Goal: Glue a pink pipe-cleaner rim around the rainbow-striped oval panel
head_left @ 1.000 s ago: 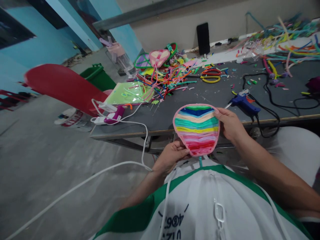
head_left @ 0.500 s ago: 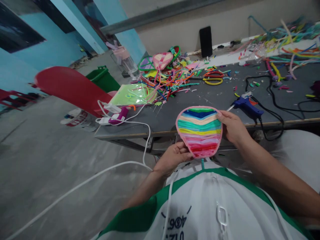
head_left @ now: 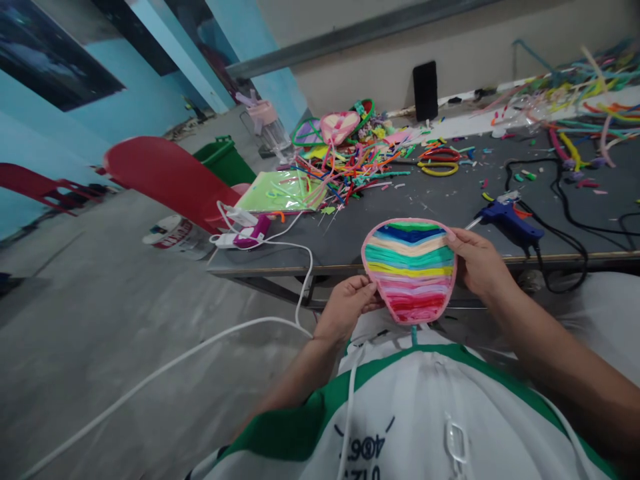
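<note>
A striped pipe-cleaner panel [head_left: 411, 270] with a pink rim is held up in front of my chest, near the table's front edge. Its rows run from green and blue at the top through teal and yellow to pink and red at the narrower bottom. My left hand [head_left: 353, 301] pinches the lower left rim, fingers curled. At the upper right rim my right hand [head_left: 480, 261] grips it, thumb on the front and the other fingers partly hidden behind. A blue glue gun [head_left: 513, 223] lies on the table just beyond my right hand.
On the grey table [head_left: 345, 243], a heap of pipe-cleaner pieces [head_left: 355, 167] lies near scissors [head_left: 439, 163] and a green plastic packet [head_left: 280, 192]. A phone [head_left: 425, 91] leans on the wall. A white cable [head_left: 200, 353] hangs off the left side, by a red chair [head_left: 170, 180].
My left hand has shifted a little up the panel's left rim. The right hand keeps its grip. The whole scene sits slightly further right and lower as the camera turned.
</note>
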A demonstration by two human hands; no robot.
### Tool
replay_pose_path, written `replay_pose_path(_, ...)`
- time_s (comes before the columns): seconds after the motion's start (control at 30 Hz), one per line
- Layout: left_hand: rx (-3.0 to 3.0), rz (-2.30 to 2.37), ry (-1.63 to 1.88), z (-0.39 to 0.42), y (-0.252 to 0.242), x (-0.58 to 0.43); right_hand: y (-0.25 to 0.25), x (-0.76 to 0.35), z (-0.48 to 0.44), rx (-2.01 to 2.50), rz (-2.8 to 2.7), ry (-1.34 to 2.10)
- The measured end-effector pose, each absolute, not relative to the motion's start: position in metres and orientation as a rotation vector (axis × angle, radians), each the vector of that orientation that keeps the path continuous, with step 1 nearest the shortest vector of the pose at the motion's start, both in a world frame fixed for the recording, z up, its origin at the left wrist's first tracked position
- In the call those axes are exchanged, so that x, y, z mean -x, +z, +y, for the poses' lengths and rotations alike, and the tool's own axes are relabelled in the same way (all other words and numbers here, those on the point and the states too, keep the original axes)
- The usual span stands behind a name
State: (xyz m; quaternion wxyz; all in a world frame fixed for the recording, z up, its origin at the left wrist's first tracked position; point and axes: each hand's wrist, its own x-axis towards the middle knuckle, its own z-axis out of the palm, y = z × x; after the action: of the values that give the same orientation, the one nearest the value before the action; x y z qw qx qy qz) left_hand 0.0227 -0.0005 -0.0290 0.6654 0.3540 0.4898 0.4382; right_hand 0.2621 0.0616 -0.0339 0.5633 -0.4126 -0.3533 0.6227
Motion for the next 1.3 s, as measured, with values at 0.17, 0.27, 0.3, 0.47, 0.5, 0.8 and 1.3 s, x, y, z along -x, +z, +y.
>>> replay_pose_path(0.17,-0.799,1.133,0.99,-0.001,-0.029,-0.024,-0.035,-0.261,0.06,0.956,-0.817,1.48)
replay_pose_path(0.27,-0.802,1.139,0.97,-0.002,-0.027,-0.024,-0.034,-0.261,0.06,0.945,-0.802,1.487)
replay_pose_path(0.3,-0.805,1.135,0.953,-0.003,-0.026,-0.023,-0.033,-0.261,0.059,0.945,-0.799,1.489)
replay_pose_path(0.47,-0.855,1.115,0.888,-0.003,-0.02,-0.017,-0.033,-0.262,0.059,0.962,-0.801,1.487)
replay_pose_path(0.5,-0.871,1.12,0.912,-0.003,-0.019,-0.016,-0.033,-0.263,0.06,0.962,-0.809,1.483)
replay_pose_path(0.8,-0.905,1.153,1.031,0.006,-0.028,-0.015,-0.032,-0.261,0.057,0.994,-0.813,1.486)
replay_pose_path(1.3,-1.005,1.183,1.014,0.02,-0.004,-0.006,-0.034,-0.261,0.057,0.955,-0.821,1.516)
